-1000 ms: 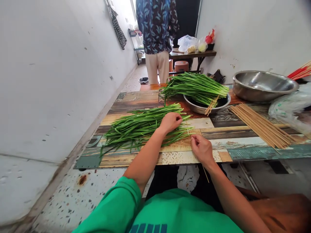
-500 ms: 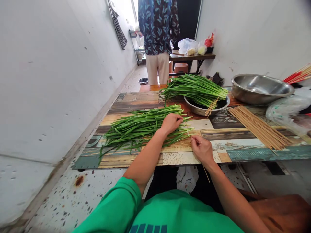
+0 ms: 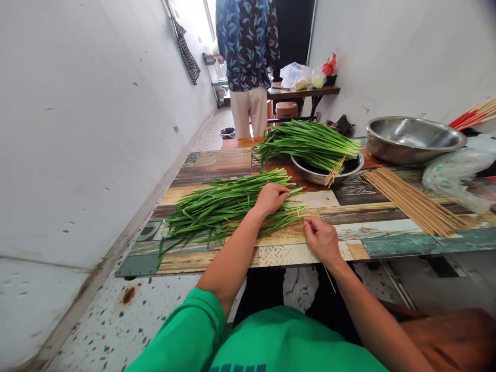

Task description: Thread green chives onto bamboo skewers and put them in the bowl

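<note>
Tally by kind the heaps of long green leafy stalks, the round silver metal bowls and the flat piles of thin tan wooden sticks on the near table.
Green stalk heaps: 2
Metal bowls: 2
Flat stick pile: 1
Total: 5

My hands (image 3: 272, 199) meet a spread of long green stalks (image 3: 217, 206) on a wood-patterned table (image 3: 372, 231).
My left lies over the stalks, fingers drawn together near the pale ends, their grip hidden; my right (image 3: 321, 237), just beside, pinches a thin stick (image 3: 330, 280) that juts out below my wrist. Beyond, a second bundle (image 3: 308, 142) rests on a metal bowl (image 3: 308, 174); wooden skewers (image 3: 414, 201) lie near a wider bowl (image 3: 411, 149), and a person (image 3: 248, 46) stands, back turned, near a farther table (image 3: 327, 90).
</note>
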### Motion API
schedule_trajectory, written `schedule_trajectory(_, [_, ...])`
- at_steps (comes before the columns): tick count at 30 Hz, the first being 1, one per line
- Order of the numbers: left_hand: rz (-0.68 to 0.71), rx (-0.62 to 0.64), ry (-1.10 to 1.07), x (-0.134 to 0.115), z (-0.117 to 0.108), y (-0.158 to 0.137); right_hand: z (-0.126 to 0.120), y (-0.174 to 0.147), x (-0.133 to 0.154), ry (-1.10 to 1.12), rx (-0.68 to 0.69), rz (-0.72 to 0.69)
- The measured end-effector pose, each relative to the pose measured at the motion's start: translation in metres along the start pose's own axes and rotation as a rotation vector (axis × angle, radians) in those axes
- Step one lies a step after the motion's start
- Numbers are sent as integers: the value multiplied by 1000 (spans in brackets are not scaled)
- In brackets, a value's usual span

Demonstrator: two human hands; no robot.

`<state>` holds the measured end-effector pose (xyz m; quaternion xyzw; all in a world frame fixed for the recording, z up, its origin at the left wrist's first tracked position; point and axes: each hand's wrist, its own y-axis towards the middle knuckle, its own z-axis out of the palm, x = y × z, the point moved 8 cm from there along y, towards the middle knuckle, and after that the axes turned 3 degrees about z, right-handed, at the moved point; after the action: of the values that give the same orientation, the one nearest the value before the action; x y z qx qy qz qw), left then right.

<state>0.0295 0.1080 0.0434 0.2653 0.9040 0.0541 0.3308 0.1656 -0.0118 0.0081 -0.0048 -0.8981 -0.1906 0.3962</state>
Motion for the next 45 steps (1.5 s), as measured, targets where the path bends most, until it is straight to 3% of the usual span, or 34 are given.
schedule_trajectory(45, [-30, 3, 28, 0, -2, -2, 1, 1, 1, -23, -5, -1])
